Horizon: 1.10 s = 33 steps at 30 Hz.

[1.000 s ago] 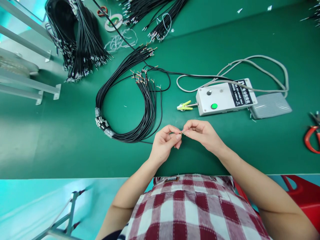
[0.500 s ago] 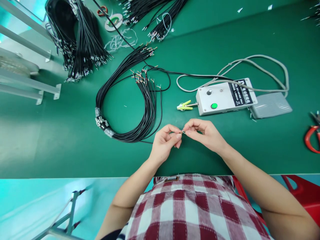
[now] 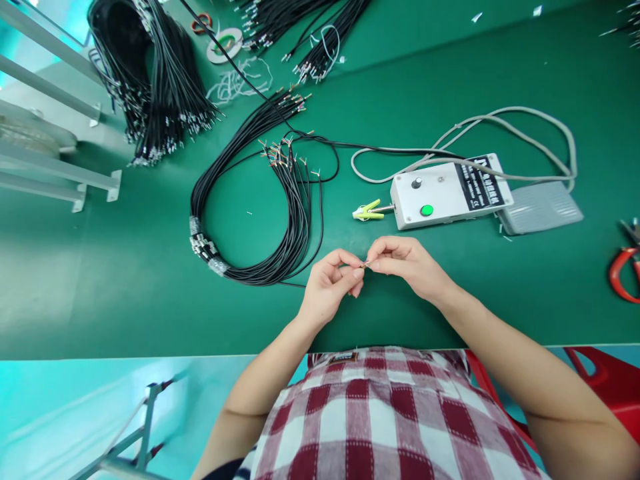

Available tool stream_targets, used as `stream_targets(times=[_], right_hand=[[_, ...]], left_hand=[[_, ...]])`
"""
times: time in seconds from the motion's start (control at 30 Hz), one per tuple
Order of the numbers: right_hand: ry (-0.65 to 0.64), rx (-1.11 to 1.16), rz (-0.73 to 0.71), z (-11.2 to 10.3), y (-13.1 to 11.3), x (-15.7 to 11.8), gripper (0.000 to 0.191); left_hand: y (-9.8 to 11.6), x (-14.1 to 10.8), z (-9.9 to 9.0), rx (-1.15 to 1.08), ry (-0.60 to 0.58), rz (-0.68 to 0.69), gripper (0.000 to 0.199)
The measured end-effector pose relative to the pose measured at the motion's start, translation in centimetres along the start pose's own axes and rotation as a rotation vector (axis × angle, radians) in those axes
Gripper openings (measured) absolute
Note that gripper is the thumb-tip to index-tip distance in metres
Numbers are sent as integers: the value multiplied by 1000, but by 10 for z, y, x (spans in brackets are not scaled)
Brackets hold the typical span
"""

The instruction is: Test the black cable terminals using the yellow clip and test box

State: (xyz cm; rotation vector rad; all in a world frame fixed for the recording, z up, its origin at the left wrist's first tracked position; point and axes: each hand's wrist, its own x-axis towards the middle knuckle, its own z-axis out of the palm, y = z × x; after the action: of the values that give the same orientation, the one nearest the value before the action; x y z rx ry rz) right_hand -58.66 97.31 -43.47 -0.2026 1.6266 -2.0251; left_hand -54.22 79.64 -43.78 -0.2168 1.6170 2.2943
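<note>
My left hand (image 3: 333,283) is closed in a pinch on the end of a black cable, whose small bare wires (image 3: 365,265) show between my fingertips. My right hand (image 3: 407,263) pinches those thin wires from the other side, so the two hands nearly meet. A black line of the cable runs from the left hand toward a looped bundle of black cables (image 3: 265,272) on the left. Fine stripped ends (image 3: 281,155) fan out at the bundle's tip. Just beyond my hands is a grey box (image 3: 440,193) with a yellow-green clip (image 3: 369,211) on its shaft.
A grey foot pedal (image 3: 543,208) sits beside the box, its grey cord looping behind. Red-handled pliers (image 3: 623,273) lie at the right edge. More black cables (image 3: 170,80) are piled at the back left, near a white tape roll (image 3: 225,45). Metal bars (image 3: 55,170) stand at the left.
My fingers have shifted very slightly at the wire ends, both hands still pinching. The whole view has moved a little; the things on the table stay in place.
</note>
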Motion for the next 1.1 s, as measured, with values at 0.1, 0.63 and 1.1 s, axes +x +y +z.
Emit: stream_targets(times=[0.1,0.63,1.1], right_hand=[[-22,31,56,-2,0,2,6],[-126,-758,-381,-18,-31,-3,9],[48,-1227,-650,-7,-23,-10,25]], left_hand=[[0,0,0,-1,-15,6,23],[1,-2,5,123,7,-9,27],[-1,-9,16,101,162,155,19]])
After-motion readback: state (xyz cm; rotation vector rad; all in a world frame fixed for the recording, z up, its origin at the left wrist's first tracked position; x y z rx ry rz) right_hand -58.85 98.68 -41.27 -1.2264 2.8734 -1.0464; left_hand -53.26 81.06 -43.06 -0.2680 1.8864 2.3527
